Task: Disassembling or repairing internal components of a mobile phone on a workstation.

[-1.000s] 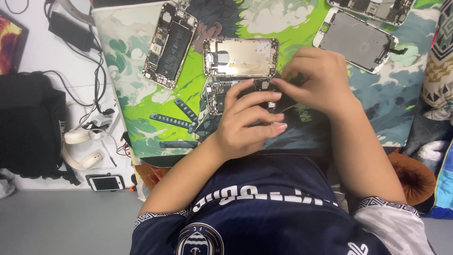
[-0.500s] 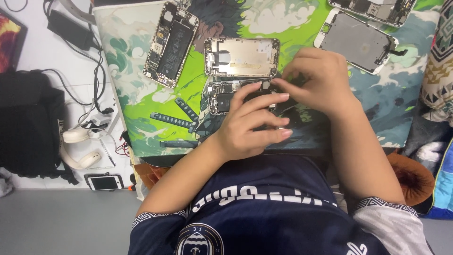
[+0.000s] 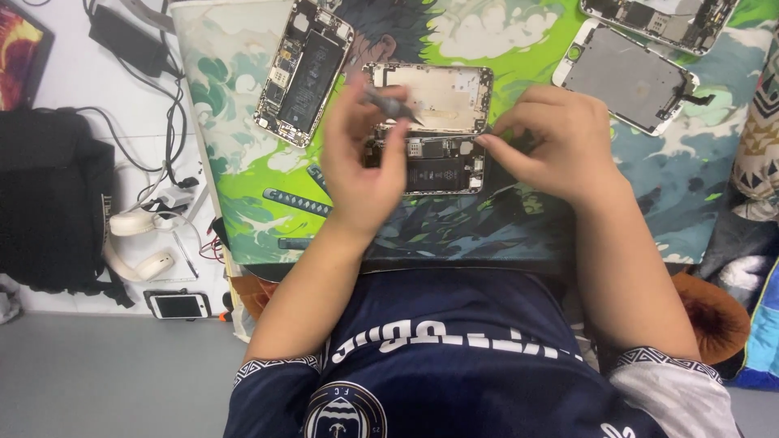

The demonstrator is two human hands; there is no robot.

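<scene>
An opened phone (image 3: 442, 166) lies in the middle of a colourful printed mat (image 3: 243, 170), its lifted screen panel (image 3: 434, 93) folded back above it. My left hand (image 3: 361, 158) is raised just left of the phone and pinches a thin dark tool (image 3: 391, 104) whose tip points over the screen panel. My right hand (image 3: 552, 142) rests at the phone's right edge, fingertips pressed against its frame. Both forearms reach up from my dark blue shirt at the bottom of the view.
Another opened phone (image 3: 302, 69) lies at the upper left of the mat, a detached screen panel (image 3: 625, 77) at the upper right, a third open phone (image 3: 657, 16) at the top edge. Left of the mat are a black bag (image 3: 49, 203), white headphones (image 3: 138, 243), cables and a small phone (image 3: 178, 306).
My left hand has lifted off the phone and moved up and left, now holding the tool raised. The phone's lower half is uncovered. My right hand has barely moved.
</scene>
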